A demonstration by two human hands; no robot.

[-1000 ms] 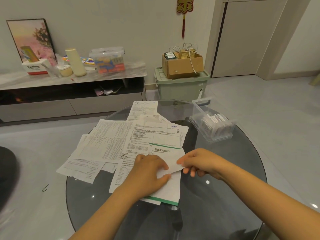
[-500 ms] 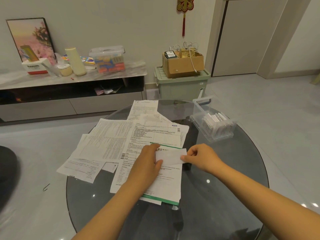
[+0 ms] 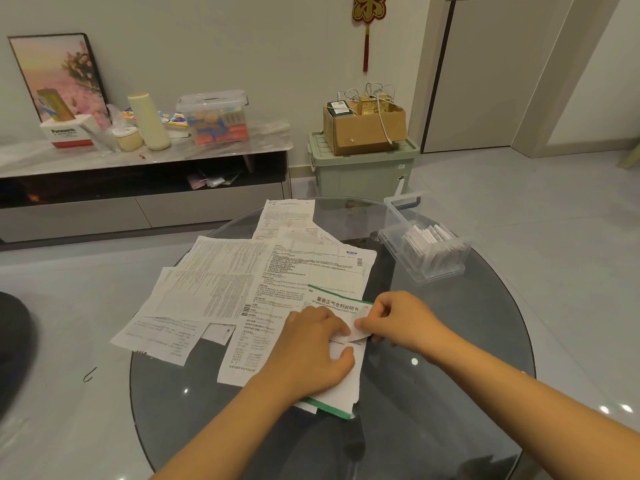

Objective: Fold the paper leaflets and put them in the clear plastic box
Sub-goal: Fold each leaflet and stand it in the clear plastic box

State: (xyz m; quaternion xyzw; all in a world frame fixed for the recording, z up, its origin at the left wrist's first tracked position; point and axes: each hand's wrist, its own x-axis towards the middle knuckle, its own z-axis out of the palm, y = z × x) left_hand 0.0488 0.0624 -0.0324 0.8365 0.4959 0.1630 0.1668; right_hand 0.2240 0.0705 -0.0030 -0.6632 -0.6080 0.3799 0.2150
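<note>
Nearest, both hands work one small white leaflet lying on the green-edged sheet at the near side of the glass table. The left hand lies over its left part, fingers curled, thumb and forefinger clamped on the paper. The right hand pinches its right end (the fingertips hide the exact edge). The leaflet's long axis seems to run left to right between them, so a fold would likely bring one end across. Beyond, unfolded leaflets spread leftward. Farther right, well apart from the hands, the clear plastic box holds folded leaflets upright; the right hand is nearer it.
</note>
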